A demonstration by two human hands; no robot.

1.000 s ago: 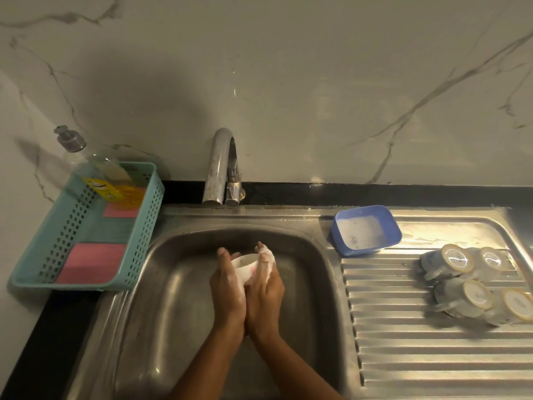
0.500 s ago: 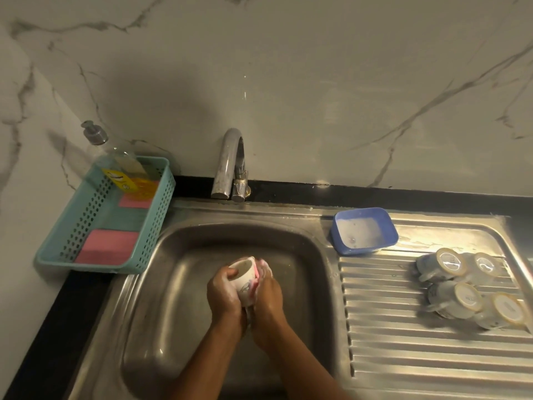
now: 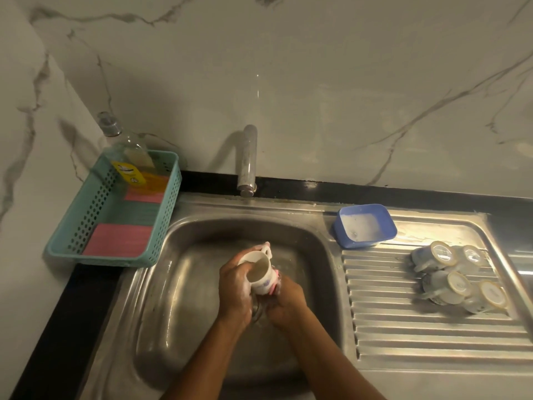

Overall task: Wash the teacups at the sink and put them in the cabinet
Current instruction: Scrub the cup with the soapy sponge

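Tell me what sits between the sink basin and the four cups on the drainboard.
Head view: only bare ribbed drainboard lies between the sink basin and the cups. The blue tub sits farther back.

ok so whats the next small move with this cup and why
Probably bring the soapy teacup under the tap to rinse: the left hand holds it, the right hand presses a pink sponge against it, no water visibly runs.

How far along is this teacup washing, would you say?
Probably about halfway. Four cups lie upturned on the draining board, seemingly already washed. One teacup is in hand over the sink: the left hand holds it while the right hand scrubs with a pink sponge. The tap is off, so rinsing remains; no cabinet is in view.
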